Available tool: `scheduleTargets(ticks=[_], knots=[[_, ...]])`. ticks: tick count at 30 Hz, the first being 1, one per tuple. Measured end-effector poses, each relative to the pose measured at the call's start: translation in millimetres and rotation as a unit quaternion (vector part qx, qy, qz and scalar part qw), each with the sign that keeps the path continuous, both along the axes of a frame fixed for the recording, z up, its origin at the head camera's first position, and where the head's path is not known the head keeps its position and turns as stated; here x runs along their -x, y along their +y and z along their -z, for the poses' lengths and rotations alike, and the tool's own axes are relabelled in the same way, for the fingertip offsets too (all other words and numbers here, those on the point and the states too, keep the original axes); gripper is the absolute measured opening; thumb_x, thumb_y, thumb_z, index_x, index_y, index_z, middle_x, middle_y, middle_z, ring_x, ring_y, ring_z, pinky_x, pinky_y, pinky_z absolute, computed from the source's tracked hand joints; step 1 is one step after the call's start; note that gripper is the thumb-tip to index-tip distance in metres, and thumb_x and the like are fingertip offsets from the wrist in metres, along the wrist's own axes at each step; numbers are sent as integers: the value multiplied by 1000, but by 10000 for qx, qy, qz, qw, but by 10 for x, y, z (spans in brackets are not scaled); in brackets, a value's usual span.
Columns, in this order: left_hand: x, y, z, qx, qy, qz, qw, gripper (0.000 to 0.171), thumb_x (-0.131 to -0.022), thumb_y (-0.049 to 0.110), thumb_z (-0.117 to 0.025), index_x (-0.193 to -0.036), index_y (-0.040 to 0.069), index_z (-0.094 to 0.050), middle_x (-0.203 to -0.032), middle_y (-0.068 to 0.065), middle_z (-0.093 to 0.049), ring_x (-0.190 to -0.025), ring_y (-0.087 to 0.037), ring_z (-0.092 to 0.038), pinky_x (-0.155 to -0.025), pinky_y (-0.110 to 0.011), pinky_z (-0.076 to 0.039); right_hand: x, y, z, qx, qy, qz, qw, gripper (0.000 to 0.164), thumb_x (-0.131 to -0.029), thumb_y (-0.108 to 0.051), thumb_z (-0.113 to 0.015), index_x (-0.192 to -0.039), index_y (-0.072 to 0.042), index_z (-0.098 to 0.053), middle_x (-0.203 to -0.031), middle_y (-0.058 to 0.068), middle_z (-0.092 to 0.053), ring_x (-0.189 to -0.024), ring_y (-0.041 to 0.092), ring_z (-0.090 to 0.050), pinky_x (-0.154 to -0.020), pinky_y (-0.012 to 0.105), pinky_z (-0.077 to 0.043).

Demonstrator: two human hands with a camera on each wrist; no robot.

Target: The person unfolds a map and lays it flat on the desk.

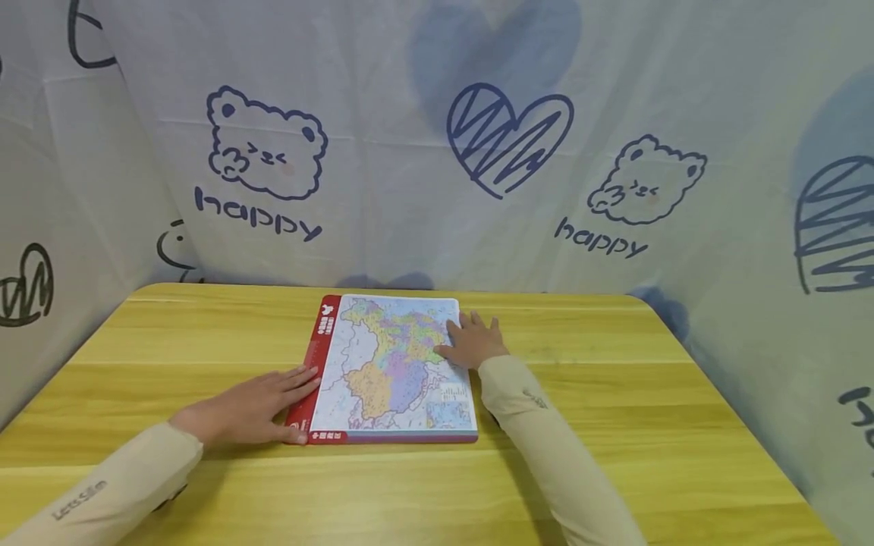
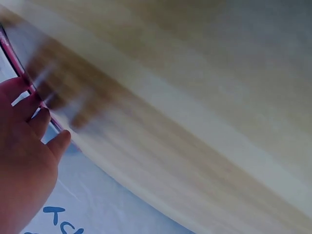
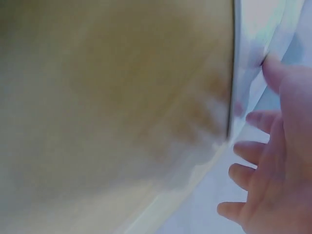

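Observation:
A map with coloured regions and a red left margin lies flat on the table, printed on what looks like a thin board or stack of sheets. Against the red margin rest the extended fingertips of my left hand, its thumb at the near left corner. On the far right part of the map lies my right hand, fingers spread, thumb over the printed face. From the left wrist, the left hand touches the map's thin red edge. From the right wrist, the right hand reaches over the map's pale side.
The yellow wood-grain table has rounded far corners and extends on both sides of the map. A pale curtain printed with bears, hearts and the word "happy" hangs behind the table and along both sides.

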State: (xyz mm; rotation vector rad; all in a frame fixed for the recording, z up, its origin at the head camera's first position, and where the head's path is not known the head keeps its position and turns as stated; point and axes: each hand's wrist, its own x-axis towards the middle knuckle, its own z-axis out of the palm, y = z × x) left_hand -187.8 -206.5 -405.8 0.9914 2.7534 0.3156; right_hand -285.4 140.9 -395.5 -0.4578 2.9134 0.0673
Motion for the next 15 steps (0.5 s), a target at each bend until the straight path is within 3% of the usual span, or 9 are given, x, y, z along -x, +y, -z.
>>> scheduleTargets(ticks=[5,11,15], knots=[[3,-3,32,-47,61,-25,10000,93,-82,67,-58,-144,-1,-42,-151,-20,-34,-132,-44,-37,-103,-56,-36,-195,-144,-28,2,48,-566,9984,62,-99,-50,-45,-151,-17,-36,-157,15,-21,-145,33,-13,-113,59,-12],[20,18,9,-4,87,39,10000,95,-81,68,-59,-143,-2,-44,-150,-21,-35,-132,-44,-38,-102,-55,-37,-668,-307,-54,-308,-666,-1445,9868,85,-87,-71,-47,-155,-27,-21,-161,7,-8,-146,28,-7,-114,54,-15],[35,22,4,-58,95,70,9999,97,-78,68,-63,-141,-4,-46,-148,-23,-37,-130,-44,-39,-101,-55,-39,-938,-384,-33,-336,-642,-2060,9759,88,-85,-75,-46,-156,-30,-19,-161,6,-9,-146,27,-9,-113,54,-18]])
